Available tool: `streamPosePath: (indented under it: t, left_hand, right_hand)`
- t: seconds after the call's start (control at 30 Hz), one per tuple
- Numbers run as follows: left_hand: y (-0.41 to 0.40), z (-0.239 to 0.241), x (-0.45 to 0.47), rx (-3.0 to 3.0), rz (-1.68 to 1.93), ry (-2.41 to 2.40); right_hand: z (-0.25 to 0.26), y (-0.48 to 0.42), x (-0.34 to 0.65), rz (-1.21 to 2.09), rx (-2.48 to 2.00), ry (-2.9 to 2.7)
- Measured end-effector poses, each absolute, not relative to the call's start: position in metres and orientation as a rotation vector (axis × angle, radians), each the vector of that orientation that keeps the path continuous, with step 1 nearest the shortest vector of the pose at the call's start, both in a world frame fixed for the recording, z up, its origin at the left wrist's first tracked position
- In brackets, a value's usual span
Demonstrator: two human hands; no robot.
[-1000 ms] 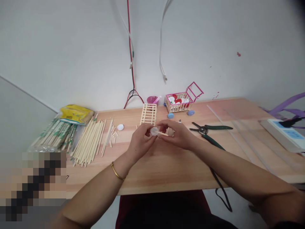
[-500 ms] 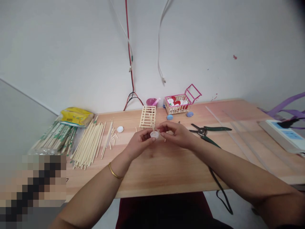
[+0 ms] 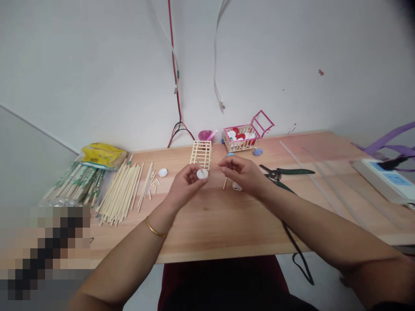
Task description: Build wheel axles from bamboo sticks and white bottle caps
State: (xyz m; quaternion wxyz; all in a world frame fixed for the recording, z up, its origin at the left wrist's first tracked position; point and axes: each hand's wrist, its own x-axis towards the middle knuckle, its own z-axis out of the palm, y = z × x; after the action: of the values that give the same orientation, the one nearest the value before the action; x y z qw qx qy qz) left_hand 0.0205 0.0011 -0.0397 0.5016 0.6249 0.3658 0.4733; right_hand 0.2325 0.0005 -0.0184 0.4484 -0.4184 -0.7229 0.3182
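My left hand [image 3: 188, 181] pinches a small white bottle cap [image 3: 202, 174] between thumb and fingers, its hollow side facing up. A thin stick seems to stand at the cap, but its lower end is hard to make out. To the right, my right hand [image 3: 241, 172] hovers with thumb and fingertips apart and nothing visible between them. Below it lie a short wooden stick [image 3: 225, 183] and a small white object [image 3: 237, 186], partly hidden by the hand. Just beyond the cap stands a little frame of glued wooden sticks [image 3: 201, 151].
Wooden sticks [image 3: 121, 194], cut pieces [image 3: 154, 183], a white cap [image 3: 162, 172] and a yellow packet [image 3: 103, 156] lie left. Behind stand a purple bowl [image 3: 205, 135] and a pink-edged stick cart [image 3: 241, 140] holding caps. Pruning shears [image 3: 275, 175] and a power strip [image 3: 389, 179] are right.
My hands have moved apart: the left shifted slightly left and up with the cap, the right drew away from it and its fingers spread. The small white object now shows under the right hand.
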Motion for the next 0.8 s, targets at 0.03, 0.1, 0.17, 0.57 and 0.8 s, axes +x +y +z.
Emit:
streamPosePath:
  t: [0.03,0.1,0.17,0.57,0.8]
  left_hand:
    - [0.0,-0.04,0.021,1.537,1.142,0.899]
    - [-0.002,-0.041,0.023,1.619,1.153,0.952]
    - [-0.005,-0.042,0.025,1.716,1.185,1.021]
    - [-0.015,-0.038,0.027,2.103,1.353,1.146]
    - [-0.017,-0.038,0.029,2.234,1.348,1.182]
  right_hand:
    - [-0.018,-0.001,0.231,0.781,-1.011,-1.816]
    - [-0.017,-0.004,0.229,0.786,-0.959,-1.877]
    - [-0.017,-0.007,0.227,0.784,-0.914,-1.926]
    - [-0.02,-0.017,0.219,0.759,-0.857,-2.073]
    - [-0.019,-0.021,0.215,0.773,-0.824,-2.062]
